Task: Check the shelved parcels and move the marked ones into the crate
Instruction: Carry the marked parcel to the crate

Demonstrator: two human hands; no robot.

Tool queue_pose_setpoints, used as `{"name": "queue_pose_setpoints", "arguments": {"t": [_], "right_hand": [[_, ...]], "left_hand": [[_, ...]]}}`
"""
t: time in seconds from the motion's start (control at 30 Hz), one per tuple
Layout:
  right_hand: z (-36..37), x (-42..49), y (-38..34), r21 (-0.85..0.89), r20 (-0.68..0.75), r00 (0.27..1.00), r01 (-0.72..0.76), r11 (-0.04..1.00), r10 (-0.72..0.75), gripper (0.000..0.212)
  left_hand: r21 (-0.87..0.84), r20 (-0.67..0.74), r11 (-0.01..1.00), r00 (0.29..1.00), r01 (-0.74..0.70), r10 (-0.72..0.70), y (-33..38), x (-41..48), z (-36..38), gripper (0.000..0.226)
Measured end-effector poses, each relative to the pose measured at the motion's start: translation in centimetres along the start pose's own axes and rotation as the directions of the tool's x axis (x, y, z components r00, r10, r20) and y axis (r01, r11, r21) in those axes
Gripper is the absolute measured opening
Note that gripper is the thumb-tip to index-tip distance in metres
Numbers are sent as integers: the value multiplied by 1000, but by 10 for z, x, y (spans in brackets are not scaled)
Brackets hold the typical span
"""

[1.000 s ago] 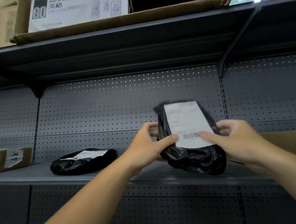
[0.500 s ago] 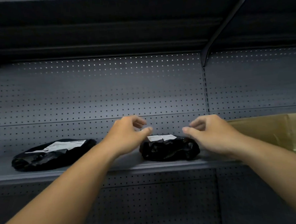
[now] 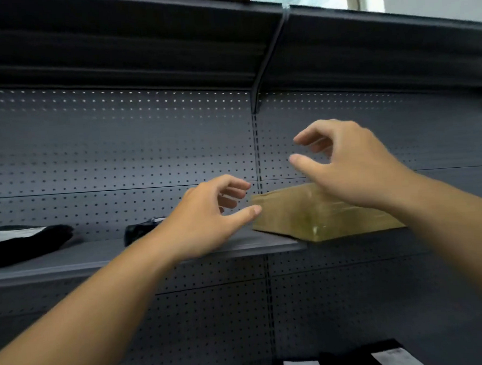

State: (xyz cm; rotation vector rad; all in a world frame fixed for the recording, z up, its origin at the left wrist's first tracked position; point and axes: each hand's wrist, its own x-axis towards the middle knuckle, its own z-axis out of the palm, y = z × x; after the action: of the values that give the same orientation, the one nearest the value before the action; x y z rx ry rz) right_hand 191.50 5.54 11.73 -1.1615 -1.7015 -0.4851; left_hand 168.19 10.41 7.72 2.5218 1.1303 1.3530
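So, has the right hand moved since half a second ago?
Yes. The right hand went rightward, from the black parcel to above the cardboard box.

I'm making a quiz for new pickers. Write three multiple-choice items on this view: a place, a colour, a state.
1. Where is the taped brown cardboard box? A) the grey metal middle shelf B) topmost shelf C) a crate
2. What colour is the far-left plastic-wrapped parcel? A) red B) black C) yellow
3. What do the left hand and right hand hold? A) parcels B) a label C) nothing
1A: it rests on that shelf, at its right. 2B: its wrap is black. 3C: their fingers close round nothing.
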Motion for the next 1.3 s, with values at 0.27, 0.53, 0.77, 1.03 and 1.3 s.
{"name": "queue_pose_setpoints", "arguments": {"t": [0.27, 0.53, 0.77, 1.03, 1.3], "right_hand": [[-73, -28, 148, 80, 70, 928, -372, 925, 367, 66], [-46, -21, 203, 300, 260, 716, -697, 651, 647, 91], [-31, -23, 201, 422, 226, 667, -724, 546, 710, 60], [-35, -53, 182, 671, 147, 746, -558, 488, 650, 27], [-42, -83, 184, 779, 4, 803, -376, 502, 596, 16]], "left_hand": [[-111, -28, 974, 979, 196, -200, 53, 17, 88, 90], [-299, 0, 835, 875, 462, -484, 80, 36, 108, 73], [-335, 40, 825, 881, 456, -471, 85, 23, 115, 72], [-592, -121, 765, 911, 253, -395, 85, 1, 113, 56], [-686, -203, 711, 897, 156, -392, 93, -9, 130, 54]]}}
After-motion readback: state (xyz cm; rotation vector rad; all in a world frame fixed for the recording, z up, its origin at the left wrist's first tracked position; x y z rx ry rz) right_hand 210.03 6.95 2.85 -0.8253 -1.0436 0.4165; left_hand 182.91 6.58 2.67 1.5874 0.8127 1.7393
